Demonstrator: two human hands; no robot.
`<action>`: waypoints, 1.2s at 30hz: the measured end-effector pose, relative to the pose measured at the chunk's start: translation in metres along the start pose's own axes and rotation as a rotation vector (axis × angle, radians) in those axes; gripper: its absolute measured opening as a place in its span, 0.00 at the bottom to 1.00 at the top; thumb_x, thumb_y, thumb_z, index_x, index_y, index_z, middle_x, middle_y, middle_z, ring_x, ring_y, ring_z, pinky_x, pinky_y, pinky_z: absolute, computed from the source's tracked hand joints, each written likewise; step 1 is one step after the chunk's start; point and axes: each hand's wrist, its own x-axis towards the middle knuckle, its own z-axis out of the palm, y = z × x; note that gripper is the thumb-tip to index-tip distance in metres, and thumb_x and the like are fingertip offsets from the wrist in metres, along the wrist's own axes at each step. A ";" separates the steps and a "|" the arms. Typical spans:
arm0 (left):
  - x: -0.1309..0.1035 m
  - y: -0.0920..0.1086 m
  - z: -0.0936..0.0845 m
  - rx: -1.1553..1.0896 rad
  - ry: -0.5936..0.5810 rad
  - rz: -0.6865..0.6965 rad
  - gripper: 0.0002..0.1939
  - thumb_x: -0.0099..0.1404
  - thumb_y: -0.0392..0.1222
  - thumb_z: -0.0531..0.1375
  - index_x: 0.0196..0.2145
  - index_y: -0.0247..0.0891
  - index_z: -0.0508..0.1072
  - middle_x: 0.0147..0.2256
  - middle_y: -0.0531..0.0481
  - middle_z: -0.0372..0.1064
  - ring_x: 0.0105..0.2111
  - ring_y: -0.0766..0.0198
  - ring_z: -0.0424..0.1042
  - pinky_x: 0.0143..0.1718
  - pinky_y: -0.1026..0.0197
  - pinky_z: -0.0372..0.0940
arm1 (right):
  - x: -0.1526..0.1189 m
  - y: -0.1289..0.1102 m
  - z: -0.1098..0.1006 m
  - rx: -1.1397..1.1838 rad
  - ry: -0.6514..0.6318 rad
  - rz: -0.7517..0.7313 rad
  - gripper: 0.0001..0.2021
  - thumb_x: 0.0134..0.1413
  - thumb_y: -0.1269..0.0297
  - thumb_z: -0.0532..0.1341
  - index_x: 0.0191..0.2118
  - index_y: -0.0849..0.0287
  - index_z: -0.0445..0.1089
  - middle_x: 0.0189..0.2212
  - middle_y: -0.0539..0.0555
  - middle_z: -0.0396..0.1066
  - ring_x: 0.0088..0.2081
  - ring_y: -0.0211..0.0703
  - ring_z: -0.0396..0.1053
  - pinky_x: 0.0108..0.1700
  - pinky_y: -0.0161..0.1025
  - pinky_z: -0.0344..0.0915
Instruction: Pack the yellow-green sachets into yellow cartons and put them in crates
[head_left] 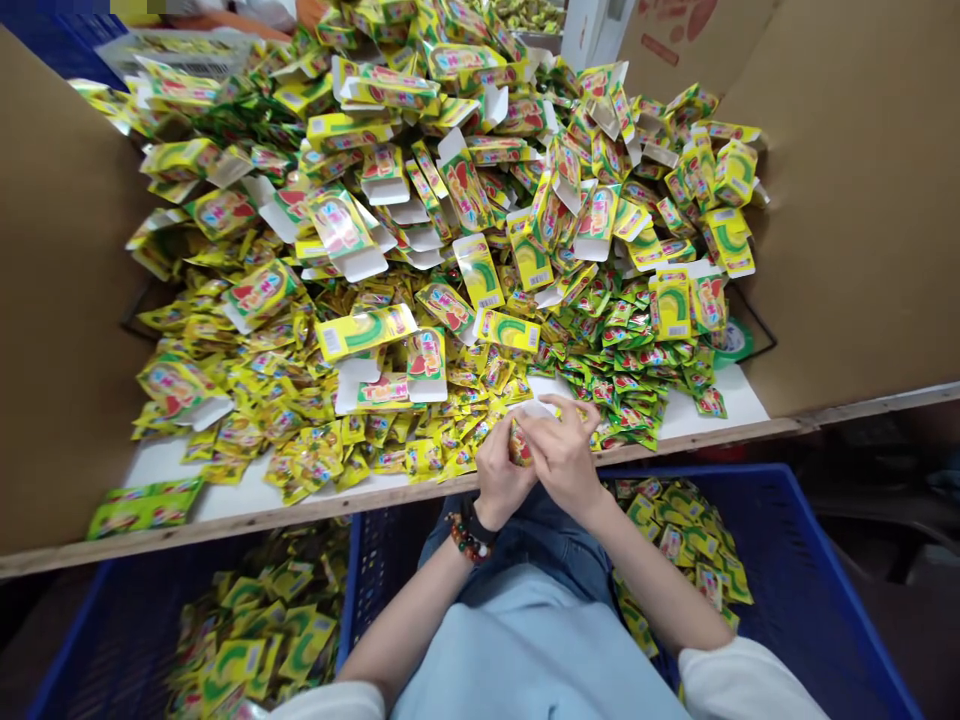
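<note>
Close to the front edge of the table, my left hand is closed round a small yellow-and-red printed candy box. My right hand meets it from the other side, fingers bent and pressed at the box's upper end, where white flaps show. Much of the box is hidden behind my fingers. Just beyond my hands lie loose yellow sachets on the left and green sachets on the right. Several open-ended printed boxes rest on the sachets.
A tall heap of boxes fills the back of the table. Cardboard walls stand at both sides. A roll of green tape lies at the right. Below the wooden edge, blue crates hold many filled yellow boxes.
</note>
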 end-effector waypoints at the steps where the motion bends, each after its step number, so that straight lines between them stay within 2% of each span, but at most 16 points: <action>1: -0.001 0.001 0.000 -0.003 -0.002 -0.019 0.22 0.62 0.42 0.58 0.53 0.38 0.66 0.49 0.38 0.72 0.49 0.47 0.73 0.52 0.47 0.67 | -0.003 -0.003 0.000 0.018 -0.011 -0.001 0.17 0.64 0.69 0.53 0.52 0.47 0.71 0.33 0.51 0.78 0.57 0.56 0.63 0.60 0.62 0.45; 5: -0.004 0.001 0.001 0.016 -0.021 -0.024 0.20 0.63 0.42 0.57 0.53 0.39 0.66 0.50 0.38 0.71 0.50 0.47 0.72 0.52 0.47 0.66 | -0.010 -0.007 -0.002 0.051 0.024 0.097 0.19 0.63 0.71 0.53 0.54 0.47 0.70 0.37 0.53 0.79 0.62 0.58 0.59 0.62 0.65 0.39; 8: -0.008 -0.003 0.004 0.027 -0.004 -0.011 0.21 0.63 0.43 0.57 0.54 0.39 0.64 0.50 0.37 0.71 0.49 0.48 0.73 0.50 0.49 0.67 | -0.012 -0.004 -0.003 0.161 0.012 0.099 0.19 0.62 0.71 0.53 0.54 0.46 0.70 0.35 0.53 0.79 0.60 0.55 0.63 0.63 0.65 0.40; 10: -0.011 -0.007 0.006 0.037 0.010 0.035 0.23 0.62 0.47 0.59 0.53 0.39 0.63 0.47 0.39 0.71 0.44 0.50 0.74 0.45 0.51 0.69 | -0.013 0.000 -0.002 0.307 0.101 0.170 0.19 0.62 0.68 0.54 0.56 0.47 0.68 0.46 0.54 0.76 0.59 0.52 0.64 0.64 0.61 0.47; 12: -0.013 -0.011 0.007 0.055 0.026 0.108 0.23 0.61 0.50 0.61 0.50 0.40 0.62 0.45 0.41 0.70 0.40 0.54 0.74 0.40 0.53 0.69 | -0.012 0.004 -0.001 0.491 0.158 0.318 0.23 0.60 0.62 0.58 0.61 0.49 0.63 0.57 0.57 0.69 0.60 0.51 0.63 0.63 0.55 0.55; 14: -0.015 -0.012 0.008 0.072 0.035 0.170 0.21 0.61 0.50 0.60 0.48 0.41 0.60 0.46 0.41 0.68 0.42 0.55 0.73 0.40 0.53 0.69 | -0.011 0.006 0.002 0.712 0.046 0.454 0.26 0.58 0.56 0.60 0.62 0.52 0.62 0.57 0.58 0.69 0.58 0.51 0.66 0.59 0.51 0.63; 17: -0.014 -0.011 0.007 0.092 0.048 0.208 0.26 0.62 0.50 0.59 0.54 0.39 0.55 0.51 0.36 0.64 0.48 0.51 0.70 0.45 0.50 0.69 | -0.013 0.004 0.004 0.940 -0.174 0.502 0.21 0.58 0.51 0.59 0.54 0.54 0.73 0.48 0.56 0.76 0.51 0.52 0.73 0.56 0.51 0.67; 19: -0.013 -0.009 0.006 0.140 0.038 0.199 0.29 0.63 0.49 0.57 0.57 0.37 0.52 0.51 0.34 0.63 0.50 0.50 0.69 0.47 0.48 0.68 | -0.016 0.001 0.006 0.920 -0.160 0.446 0.19 0.55 0.51 0.62 0.49 0.54 0.77 0.47 0.56 0.77 0.52 0.54 0.73 0.59 0.53 0.65; 21: -0.012 -0.008 0.007 0.204 0.011 0.188 0.26 0.65 0.46 0.53 0.57 0.36 0.54 0.50 0.35 0.63 0.51 0.50 0.68 0.47 0.48 0.68 | -0.018 -0.001 0.007 0.830 -0.058 0.415 0.17 0.52 0.53 0.65 0.46 0.52 0.78 0.47 0.56 0.77 0.52 0.56 0.73 0.59 0.55 0.65; 24: -0.010 -0.006 0.009 0.253 -0.005 0.184 0.22 0.65 0.42 0.51 0.56 0.35 0.56 0.49 0.34 0.64 0.50 0.49 0.68 0.47 0.46 0.69 | -0.019 -0.002 0.010 0.746 0.039 0.495 0.15 0.55 0.55 0.63 0.46 0.52 0.78 0.45 0.55 0.78 0.47 0.56 0.76 0.56 0.57 0.68; 27: -0.010 -0.005 0.010 0.241 0.000 0.177 0.24 0.64 0.43 0.53 0.56 0.34 0.56 0.49 0.34 0.64 0.49 0.48 0.68 0.46 0.46 0.69 | -0.015 0.000 0.012 0.757 0.020 0.540 0.14 0.57 0.57 0.61 0.47 0.52 0.77 0.45 0.54 0.78 0.44 0.54 0.77 0.57 0.60 0.67; 33: -0.008 -0.004 0.011 0.167 -0.002 0.145 0.27 0.62 0.46 0.56 0.56 0.37 0.57 0.47 0.36 0.64 0.49 0.49 0.68 0.47 0.47 0.69 | -0.008 0.005 0.006 0.849 -0.047 0.533 0.14 0.57 0.55 0.61 0.46 0.52 0.78 0.45 0.52 0.78 0.52 0.54 0.73 0.60 0.59 0.64; 36: -0.007 -0.004 0.009 0.152 0.002 0.137 0.26 0.63 0.45 0.55 0.57 0.37 0.57 0.48 0.34 0.64 0.49 0.47 0.67 0.46 0.46 0.69 | -0.010 0.004 0.003 0.759 -0.094 0.470 0.16 0.59 0.55 0.59 0.50 0.52 0.75 0.48 0.53 0.77 0.53 0.54 0.72 0.60 0.57 0.65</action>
